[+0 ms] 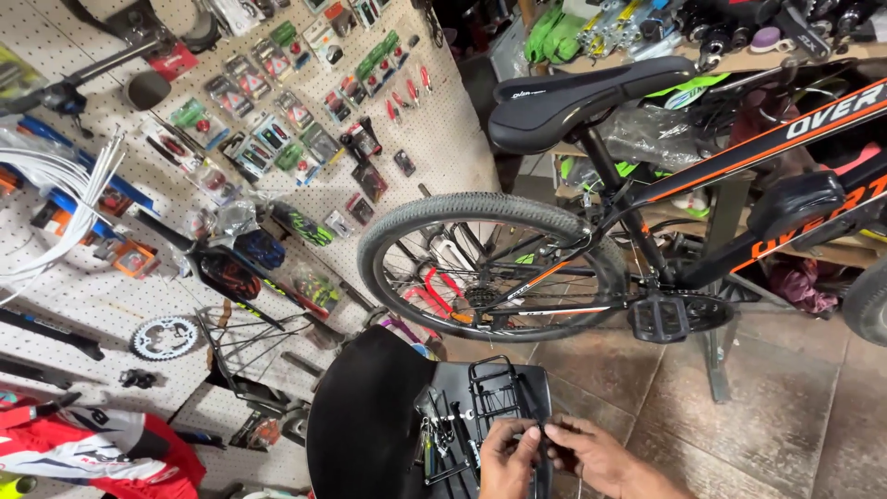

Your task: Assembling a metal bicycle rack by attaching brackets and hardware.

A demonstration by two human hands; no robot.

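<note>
White pegboard wall (83, 296) fills my left side, hung with packaged parts, a bundle of white cable housing (55, 199), a bare chainring (164, 336) and a wire rear rack (248, 344).

Black-and-orange bicycle (739, 157) stands ahead on a brown tiled floor (767, 397): black saddle (582, 97) up top, knobby rear wheel (490, 268) below it, flat black pedal (658, 317) to the right of the wheel.

Round black seat (370, 416) sits low in front of me, just left of my hands.

Black wire carrier rack (494, 393), tubular frame with thin cross rods, lies flat beside that seat. Loose hardware rests on its left part: black metal stays (443, 453) and a small clear bag of fittings (432, 427), contents too small to tell.

Hands meet at the near right edge of the rack. My left grip (506, 457) is narrow, fingertips pinched on a small black rack fitting (542, 432). My right grip (591, 453) is narrow too, fingers closed on the same fitting from the other side. The fitting sits between both sets of fingertips, touching the rack's edge; its exact shape is hidden by my fingers.
</note>
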